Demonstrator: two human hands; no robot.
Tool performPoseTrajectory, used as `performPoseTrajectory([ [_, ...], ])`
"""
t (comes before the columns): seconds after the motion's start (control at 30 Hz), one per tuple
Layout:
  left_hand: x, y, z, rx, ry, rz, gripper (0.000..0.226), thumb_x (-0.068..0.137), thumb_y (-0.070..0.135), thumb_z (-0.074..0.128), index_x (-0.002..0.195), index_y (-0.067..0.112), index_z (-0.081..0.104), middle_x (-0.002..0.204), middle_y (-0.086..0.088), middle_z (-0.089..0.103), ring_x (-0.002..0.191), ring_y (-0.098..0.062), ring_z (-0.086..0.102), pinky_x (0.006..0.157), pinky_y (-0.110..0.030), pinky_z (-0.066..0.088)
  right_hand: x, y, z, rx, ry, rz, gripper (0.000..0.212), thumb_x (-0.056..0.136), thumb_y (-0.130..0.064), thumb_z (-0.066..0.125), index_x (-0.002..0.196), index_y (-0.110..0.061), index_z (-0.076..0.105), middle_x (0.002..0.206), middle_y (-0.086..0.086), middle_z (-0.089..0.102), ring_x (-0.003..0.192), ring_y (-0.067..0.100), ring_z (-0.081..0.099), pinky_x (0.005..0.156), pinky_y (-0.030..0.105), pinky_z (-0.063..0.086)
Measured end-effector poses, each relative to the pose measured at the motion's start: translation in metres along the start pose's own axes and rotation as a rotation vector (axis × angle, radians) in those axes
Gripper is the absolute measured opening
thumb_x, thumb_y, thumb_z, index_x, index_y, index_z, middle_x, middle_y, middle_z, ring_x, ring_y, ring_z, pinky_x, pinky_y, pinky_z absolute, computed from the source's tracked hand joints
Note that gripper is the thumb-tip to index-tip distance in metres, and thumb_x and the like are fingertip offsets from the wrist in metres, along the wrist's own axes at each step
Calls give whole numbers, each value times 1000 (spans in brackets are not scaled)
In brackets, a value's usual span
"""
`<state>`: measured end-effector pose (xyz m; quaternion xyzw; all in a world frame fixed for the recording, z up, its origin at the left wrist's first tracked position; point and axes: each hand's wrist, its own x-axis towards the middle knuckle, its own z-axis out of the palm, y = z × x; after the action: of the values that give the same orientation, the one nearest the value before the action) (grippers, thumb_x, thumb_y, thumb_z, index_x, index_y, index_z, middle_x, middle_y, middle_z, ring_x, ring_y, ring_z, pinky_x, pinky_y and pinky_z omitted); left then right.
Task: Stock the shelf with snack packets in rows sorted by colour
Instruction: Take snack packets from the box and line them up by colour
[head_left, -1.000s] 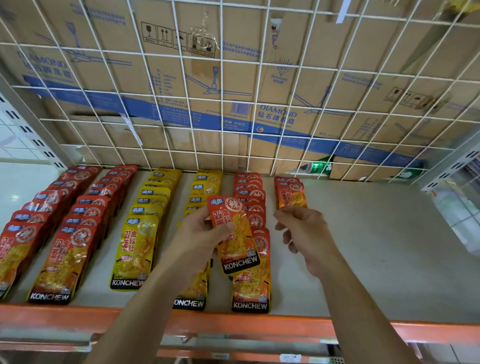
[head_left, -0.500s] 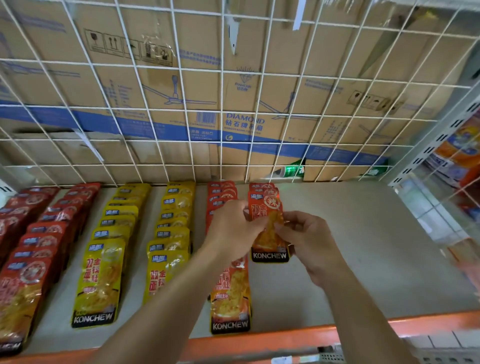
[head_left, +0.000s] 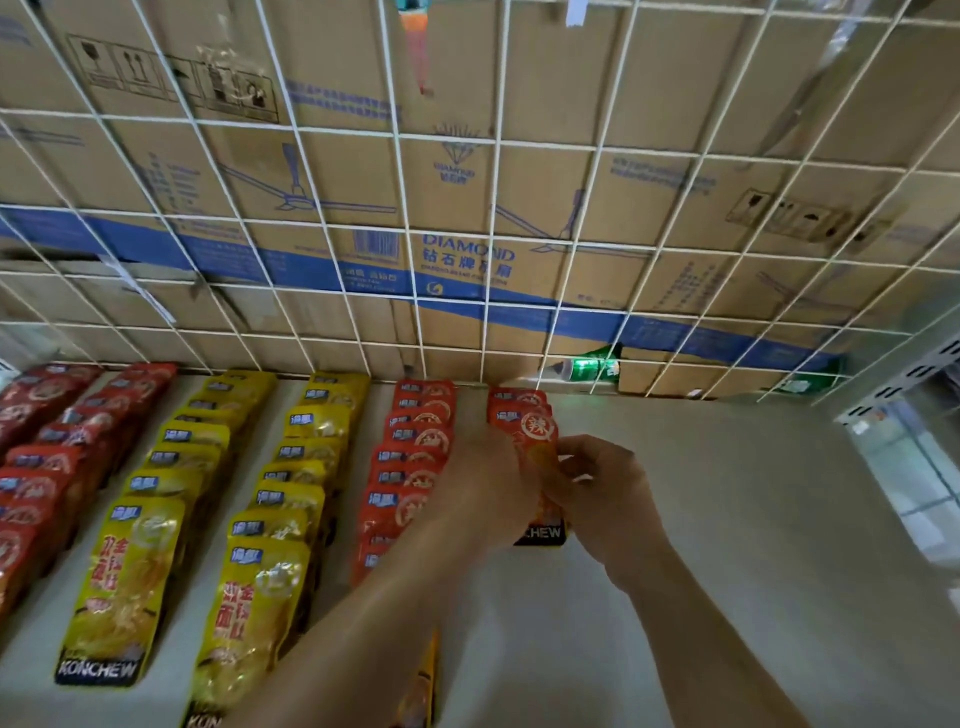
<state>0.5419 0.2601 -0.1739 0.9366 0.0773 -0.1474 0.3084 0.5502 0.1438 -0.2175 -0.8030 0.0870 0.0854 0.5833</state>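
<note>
An orange snack packet (head_left: 535, 434) is held between both hands over the short rightmost orange row (head_left: 517, 400) near the shelf's back. My left hand (head_left: 483, 493) grips its left side and my right hand (head_left: 602, 493) pinches its right edge; its black lower band shows below my hands. To the left lie a full orange row (head_left: 415, 452), two yellow rows (head_left: 306, 467) (head_left: 171, 467) and dark red rows (head_left: 47, 441), all flat on the pale shelf (head_left: 727, 545).
A white wire grid (head_left: 493, 234) closes the shelf's back, with cardboard boxes (head_left: 571, 182) behind it. A green bottle (head_left: 592, 366) lies behind the grid. A perforated metal upright (head_left: 904, 374) stands at the right. The shelf's right half holds no packets.
My hands have carried the orange packet from the front of the shelf back and to the right, onto the short rightmost row. The right hand has joined the grip.
</note>
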Motion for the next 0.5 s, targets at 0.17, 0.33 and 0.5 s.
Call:
performPoseTrajectory([
  [0.17,9,1,-1,93,-25,-51,33,103,31,39,128,13,52,103,0,59,88,-6,58,63,-8,33,5,1,-3,-51,1,-24,19,87,-16,66,77,-32,66,55,-15,60,51,-4,58,41,12,42],
  [0.33,16,0,0,43,-42,-112,25,100,32,44,109,12,57,99,0,60,88,-14,58,80,-24,46,9,3,-4,-13,-31,8,18,85,-12,67,84,-29,71,55,-19,61,51,-6,58,44,11,41],
  [0.5,17,-6,-2,-83,-25,-97,23,98,30,49,104,12,61,91,-3,64,82,-16,63,72,-26,51,13,3,0,-21,-67,29,11,88,-20,66,85,-25,75,68,-5,70,63,6,66,54,19,53],
])
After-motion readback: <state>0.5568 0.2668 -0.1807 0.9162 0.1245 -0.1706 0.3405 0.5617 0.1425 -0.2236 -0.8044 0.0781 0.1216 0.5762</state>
